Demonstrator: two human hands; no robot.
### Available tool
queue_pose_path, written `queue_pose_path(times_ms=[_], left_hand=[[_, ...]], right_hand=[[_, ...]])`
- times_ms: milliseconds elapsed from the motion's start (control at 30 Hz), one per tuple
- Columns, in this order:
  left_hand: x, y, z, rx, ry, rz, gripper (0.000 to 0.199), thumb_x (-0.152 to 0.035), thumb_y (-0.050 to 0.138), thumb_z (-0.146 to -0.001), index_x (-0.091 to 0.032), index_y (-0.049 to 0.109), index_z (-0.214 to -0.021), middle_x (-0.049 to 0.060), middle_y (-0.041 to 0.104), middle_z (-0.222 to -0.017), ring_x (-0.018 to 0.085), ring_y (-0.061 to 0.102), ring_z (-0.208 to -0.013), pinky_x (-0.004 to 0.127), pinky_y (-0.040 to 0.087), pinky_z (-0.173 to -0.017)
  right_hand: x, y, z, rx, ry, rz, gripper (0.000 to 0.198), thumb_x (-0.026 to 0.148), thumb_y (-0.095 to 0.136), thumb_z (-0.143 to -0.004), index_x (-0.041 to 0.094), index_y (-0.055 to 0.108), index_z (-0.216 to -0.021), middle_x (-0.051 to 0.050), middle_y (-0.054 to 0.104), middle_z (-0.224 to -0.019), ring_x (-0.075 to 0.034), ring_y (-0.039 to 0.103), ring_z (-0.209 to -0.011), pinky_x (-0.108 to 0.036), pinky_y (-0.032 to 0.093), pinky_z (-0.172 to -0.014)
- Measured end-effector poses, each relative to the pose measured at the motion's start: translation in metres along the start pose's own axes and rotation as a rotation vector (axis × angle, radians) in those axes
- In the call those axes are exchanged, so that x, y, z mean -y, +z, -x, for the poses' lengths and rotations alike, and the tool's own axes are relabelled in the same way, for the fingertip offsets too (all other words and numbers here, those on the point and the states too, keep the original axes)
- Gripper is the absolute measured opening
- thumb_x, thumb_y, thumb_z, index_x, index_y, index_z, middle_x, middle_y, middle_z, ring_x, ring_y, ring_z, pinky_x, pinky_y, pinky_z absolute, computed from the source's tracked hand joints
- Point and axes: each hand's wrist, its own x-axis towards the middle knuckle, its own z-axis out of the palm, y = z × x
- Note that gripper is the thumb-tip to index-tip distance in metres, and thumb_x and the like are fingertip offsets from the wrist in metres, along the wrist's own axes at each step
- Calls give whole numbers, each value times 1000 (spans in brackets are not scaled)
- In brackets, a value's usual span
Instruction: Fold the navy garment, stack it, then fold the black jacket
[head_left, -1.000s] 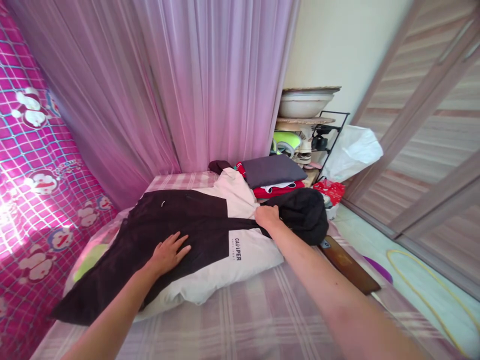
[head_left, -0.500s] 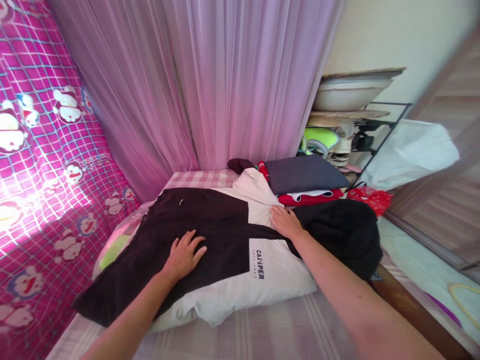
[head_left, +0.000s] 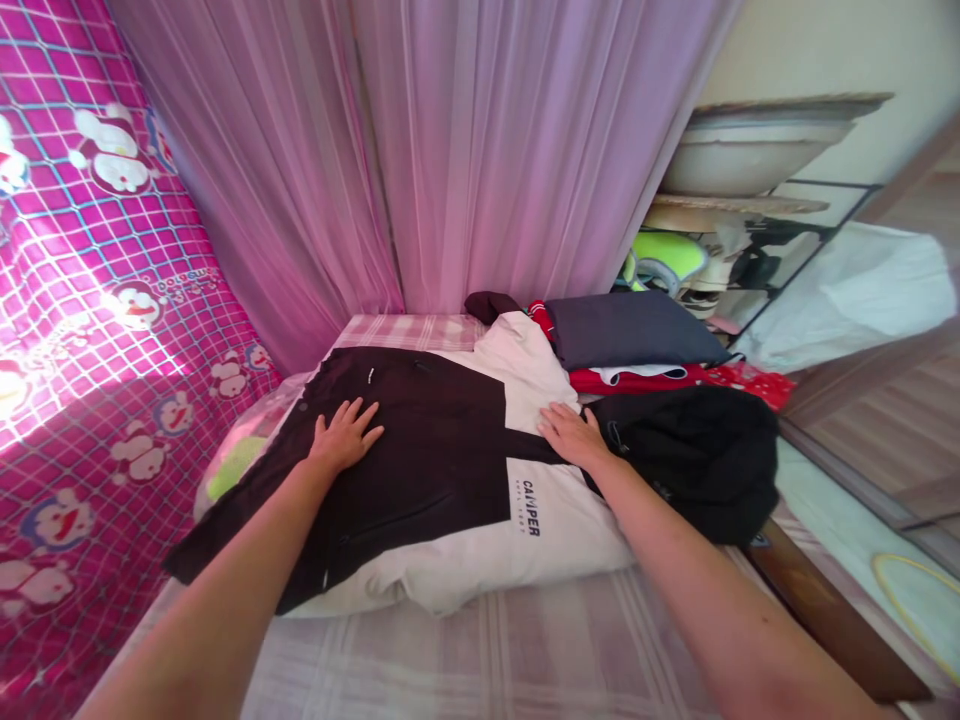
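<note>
- One jacket (head_left: 442, 450) lies spread on one bed (head_left: 525, 650), beside one stack of folded clothes (head_left: 637, 330).
- One rack (head_left: 861, 208) carries one basin (head_left: 750, 160); I can't see inside it.
- Left hand (head_left: 345, 437): grip spread wide, resting on the jacket's black part.
- Right hand (head_left: 572, 434): grip slightly spread, touching white fabric beside bunched black cloth (head_left: 697, 455).
</note>
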Motion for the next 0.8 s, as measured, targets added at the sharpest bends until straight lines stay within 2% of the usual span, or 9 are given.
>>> queue_pose_path(times_ms=[100, 233, 333, 400, 467, 533, 633, 733, 800], left_hand=[[-5, -3, 10, -48, 18, 1, 62, -51, 33, -95, -25, 33, -151, 10, 26, -161, 33, 20, -148, 64, 21, -114], [-1, -12, 56, -80, 178, 161, 61, -53, 34, -94, -20, 47, -144, 9, 35, -157, 30, 29, -145, 54, 26, -117], [5, -26, 110, 104, 414, 420, 61, -59, 38, -91, -28, 50, -142, 3, 44, -153, 24, 40, -140, 43, 30, -117], [5, -34, 145, 247, 512, 496, 67, -62, 51, -85, -35, 44, -145, 0, 42, -153, 25, 39, -140, 42, 32, -116], [1, -37, 170, 305, 555, 475, 81, -59, 65, -76, -38, 36, -149, 0, 37, -156, 28, 36, -142, 44, 31, -116], [-7, -33, 181, 278, 574, 411, 88, -51, 72, -73, -39, 31, -150, 1, 34, -158, 29, 34, -143, 45, 31, -116], [-21, -25, 175, 176, 599, 332, 73, -41, 66, -80, -37, 38, -148, 2, 41, -154, 25, 42, -138, 40, 34, -114], [-36, -31, 162, 40, 606, 293, 59, -38, 55, -89, -35, 40, -147, 1, 46, -151, 21, 49, -133, 35, 38, -112], [-47, -41, 157, -37, 627, 239, 60, -33, 53, -90, -35, 37, -148, 1, 43, -153, 21, 49, -133, 35, 38, -112]], right_hand=[[-8, -17, 19, -83, -42, -111, 41, 30, 40, -96, 21, 62, -129, -9, 53, -144, -21, 47, -133, -42, 33, -113], [-31, -40, 82, -196, -180, -254, 34, 30, 43, -94, 26, 73, -109, -5, 70, -120, -20, 64, -110, -33, 48, -98], [-46, -48, 137, -77, -294, -296, 29, 36, 50, -91, 28, 74, -104, -4, 73, -111, -21, 66, -103, -33, 50, -92], [-48, -44, 165, -10, -345, -271, 32, 38, 59, -85, 28, 71, -113, -7, 69, -121, -24, 62, -112, -36, 46, -98], [-43, -35, 181, -11, -355, -206, 49, 38, 66, -79, 27, 64, -127, -10, 59, -136, -27, 54, -125, -42, 40, -105], [-32, -25, 183, -51, -347, -138, 55, 33, 66, -79, 26, 59, -133, -12, 55, -142, -28, 49, -130, -47, 34, -108], [-17, -22, 169, -86, -352, -97, 35, 23, 57, -86, 26, 67, -119, -10, 66, -127, -24, 56, -120, -47, 28, -109], [-10, -41, 143, -34, -379, -95, 27, 18, 51, -88, 26, 72, -102, -4, 74, -107, -20, 63, -104, -38, 33, -102], [-6, -63, 122, 24, -370, -87, 26, 20, 49, -89, 27, 73, -97, -1, 75, -99, -18, 66, -94, -30, 39, -89]])
